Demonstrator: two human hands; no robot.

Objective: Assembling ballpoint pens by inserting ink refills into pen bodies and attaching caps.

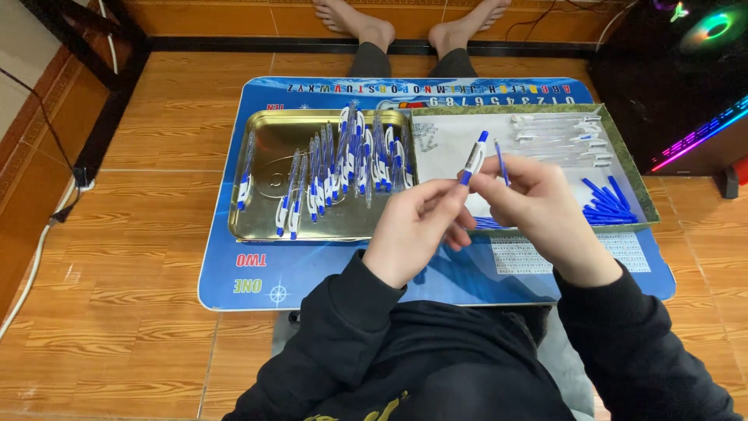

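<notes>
While the left hand has its fingers clamped on a white-and-blue pen body tilted up and away, the right hand sits just beside it, fingers pinched on a thin blue refill standing nearly upright. Both hover above the blue surface, with a gold tray of finished pens on the left and a shallow box of parts beyond the right hand, so there's open room in between.

Both hands are raised together, left hand and right hand with fingers pinched shut.
</notes>
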